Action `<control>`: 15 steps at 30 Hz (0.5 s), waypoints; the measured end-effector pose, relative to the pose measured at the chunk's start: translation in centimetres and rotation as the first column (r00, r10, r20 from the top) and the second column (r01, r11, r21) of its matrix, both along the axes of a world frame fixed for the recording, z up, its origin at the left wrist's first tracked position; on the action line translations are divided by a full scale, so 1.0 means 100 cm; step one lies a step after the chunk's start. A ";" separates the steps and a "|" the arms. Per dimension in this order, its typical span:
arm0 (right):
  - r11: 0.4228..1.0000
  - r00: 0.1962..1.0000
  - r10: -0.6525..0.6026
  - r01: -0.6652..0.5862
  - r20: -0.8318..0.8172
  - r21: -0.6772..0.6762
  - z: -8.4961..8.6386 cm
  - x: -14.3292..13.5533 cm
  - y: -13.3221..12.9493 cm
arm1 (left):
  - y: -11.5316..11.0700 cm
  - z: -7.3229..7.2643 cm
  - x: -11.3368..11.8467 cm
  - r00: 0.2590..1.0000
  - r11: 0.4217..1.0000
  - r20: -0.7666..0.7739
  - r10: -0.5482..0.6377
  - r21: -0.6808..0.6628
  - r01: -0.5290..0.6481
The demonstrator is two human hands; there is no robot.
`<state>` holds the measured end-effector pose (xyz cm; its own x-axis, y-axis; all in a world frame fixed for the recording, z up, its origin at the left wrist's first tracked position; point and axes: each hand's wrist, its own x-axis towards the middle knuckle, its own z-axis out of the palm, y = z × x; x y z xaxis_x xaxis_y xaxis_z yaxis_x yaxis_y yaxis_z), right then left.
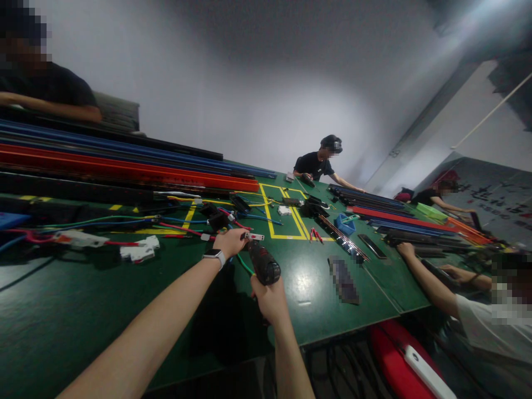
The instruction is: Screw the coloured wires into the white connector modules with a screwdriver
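Observation:
My right hand (pixel 269 299) is wrapped round the grip of a dark cordless screwdriver (pixel 265 265), which points away from me over the green table. Just left of its front end, my left hand (pixel 230 244), with a watch on the wrist, is closed on a small white connector (pixel 254 236). The tool's tip is hidden, so I cannot tell whether it touches the connector. Beyond my left hand lie a black plastic housing (pixel 216 218) and red, blue and green wires. Farther left, another white connector piece (pixel 140 249) rests among the cables.
Long orange profiles (pixel 166 176) and blue ones lie across the far left. Red-handled pliers (pixel 316 235), a blue bin (pixel 344 224), a phone (pixel 372 246) and a pixelated flat object (pixel 343 280) are to the right. A co-worker's arm (pixel 430 280) reaches in there; other people work around the table.

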<state>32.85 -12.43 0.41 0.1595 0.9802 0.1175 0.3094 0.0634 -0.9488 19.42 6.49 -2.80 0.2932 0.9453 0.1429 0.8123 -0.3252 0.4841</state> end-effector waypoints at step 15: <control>0.999 0.998 0.034 -0.034 -0.054 0.008 0.000 0.000 0.000 | 0.000 -0.002 0.000 1.000 1.000 0.006 0.005 0.006 -0.005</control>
<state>32.88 -12.44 0.46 0.1326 0.9843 0.1163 0.2552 0.0795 -0.9636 19.45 6.53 -2.98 0.2876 0.9459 0.1500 0.8110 -0.3238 0.4872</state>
